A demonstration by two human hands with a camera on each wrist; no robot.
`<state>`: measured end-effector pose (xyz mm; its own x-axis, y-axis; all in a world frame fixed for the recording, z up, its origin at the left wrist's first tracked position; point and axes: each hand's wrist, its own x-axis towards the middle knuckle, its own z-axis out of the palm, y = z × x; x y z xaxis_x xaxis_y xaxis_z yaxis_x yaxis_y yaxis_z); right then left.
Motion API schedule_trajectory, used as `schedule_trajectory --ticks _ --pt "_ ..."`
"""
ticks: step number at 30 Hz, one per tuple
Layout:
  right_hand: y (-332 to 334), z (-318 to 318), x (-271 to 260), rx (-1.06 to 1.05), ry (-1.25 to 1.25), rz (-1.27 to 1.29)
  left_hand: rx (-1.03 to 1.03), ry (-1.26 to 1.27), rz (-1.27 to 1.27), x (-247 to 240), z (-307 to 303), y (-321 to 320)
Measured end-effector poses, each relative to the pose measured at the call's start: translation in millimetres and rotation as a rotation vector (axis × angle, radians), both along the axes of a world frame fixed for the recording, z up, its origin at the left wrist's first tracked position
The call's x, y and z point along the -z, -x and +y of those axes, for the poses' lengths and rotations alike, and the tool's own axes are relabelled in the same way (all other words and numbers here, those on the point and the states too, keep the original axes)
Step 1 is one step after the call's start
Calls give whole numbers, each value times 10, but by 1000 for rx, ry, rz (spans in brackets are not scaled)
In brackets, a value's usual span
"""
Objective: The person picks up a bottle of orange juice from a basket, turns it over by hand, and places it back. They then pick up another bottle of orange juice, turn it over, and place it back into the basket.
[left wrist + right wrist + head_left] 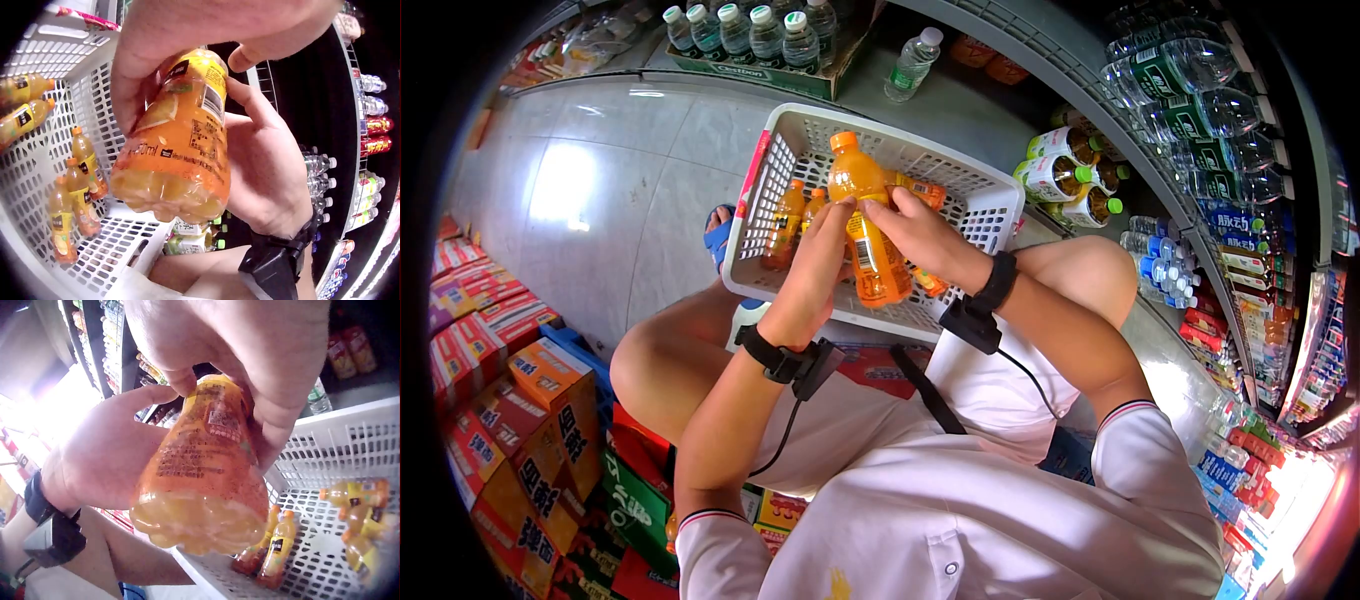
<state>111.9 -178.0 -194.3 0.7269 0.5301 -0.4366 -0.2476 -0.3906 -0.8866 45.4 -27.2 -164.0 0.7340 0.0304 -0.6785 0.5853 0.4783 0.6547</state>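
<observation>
A large orange juice bottle (880, 262) is held above the white basket (750, 277), its orange cap facing away from the body. My left hand (812, 262) and right hand (930, 238) grip it from both sides, thumbs on the yellow label. In the left wrist view the bottle's base (169, 197) faces the camera, and the right hand (269, 169) lies along its side. The right wrist view shows printed text on the bottle (197, 462), with the left hand (106, 450) beside it. Smaller orange bottles (62, 222) lie inside the basket; some fingers are hidden behind the large bottle.
A carton of water bottles (745, 75) and a single water bottle (912, 66) stand beyond the basket. Drink shelves (1200, 235) run along the right. Stacked boxes (530, 450) are at the left, and crossed legs (670, 350) lie close to the basket.
</observation>
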Motion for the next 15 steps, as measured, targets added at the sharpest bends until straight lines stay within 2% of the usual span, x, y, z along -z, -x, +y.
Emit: schedule_trajectory --ticks 15 --pt "-15 -9 9 -11 42 3 31 -13 19 40 1 10"
